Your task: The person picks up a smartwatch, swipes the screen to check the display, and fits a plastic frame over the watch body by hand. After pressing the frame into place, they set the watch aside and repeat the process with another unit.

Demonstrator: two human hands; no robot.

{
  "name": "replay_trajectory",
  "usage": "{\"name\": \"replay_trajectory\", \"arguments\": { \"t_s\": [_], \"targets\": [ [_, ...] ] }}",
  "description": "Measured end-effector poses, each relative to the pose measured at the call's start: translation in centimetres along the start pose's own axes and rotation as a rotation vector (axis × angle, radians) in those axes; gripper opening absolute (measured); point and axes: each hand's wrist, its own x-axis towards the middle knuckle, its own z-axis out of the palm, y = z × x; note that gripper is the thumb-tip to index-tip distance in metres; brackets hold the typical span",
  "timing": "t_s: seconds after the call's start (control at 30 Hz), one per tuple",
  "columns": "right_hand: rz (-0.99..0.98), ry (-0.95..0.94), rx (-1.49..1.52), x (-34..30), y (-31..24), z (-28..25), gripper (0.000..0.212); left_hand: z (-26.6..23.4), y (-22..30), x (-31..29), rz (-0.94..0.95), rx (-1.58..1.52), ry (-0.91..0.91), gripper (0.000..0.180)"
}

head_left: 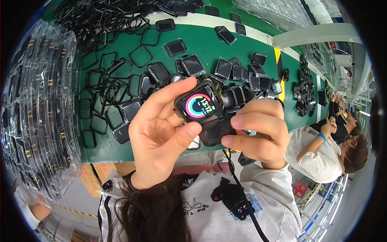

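Observation:
My left hand [159, 129] grips a square black smartwatch [197, 104] between thumb and fingers. Its screen is lit, with coloured rings and a digital clock face. Just below the watch, the fingertips of my right hand [260, 133] pinch a dark, glossy rectangular piece [215, 132]. It touches or overlaps the lower edge of the watch, and I cannot tell its exact kind. Past my hands, several dark watch bodies [193, 64] lie in a loose cluster on the green work surface [121, 155]. Thin black rectangular frames [115, 90] are scattered to the left.
Stacked clear plastic trays [44, 109] rise at the left edge. A heap of black frames [117, 14] fills the far left. Yellow-black tape [281, 76] crosses the bench, with more dark parts [304, 90] beyond. A black cable [246, 197] hangs before me. People sit at right.

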Motion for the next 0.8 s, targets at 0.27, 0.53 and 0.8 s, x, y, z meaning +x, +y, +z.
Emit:
{"name": "replay_trajectory", "arguments": {
  "t_s": [0.27, 0.53, 0.8],
  "targets": [
    [-0.174, -0.024, -0.066, -0.01, -0.14, 0.29, 0.024, 0.49, 0.49, 0.10, -0.003, 0.130, -0.039, 0.062],
    [-0.193, -0.062, -0.056, -0.09, -0.30, 0.22, 0.025, 0.33, 0.61, 0.10, -0.055, 0.135, -0.036, 0.060],
    [-0.256, -0.089, -0.021, -0.59, -0.15, 0.36, 0.019, 0.03, 0.62, 0.03, -0.182, 0.229, -0.070, 0.062]
  ]
}}
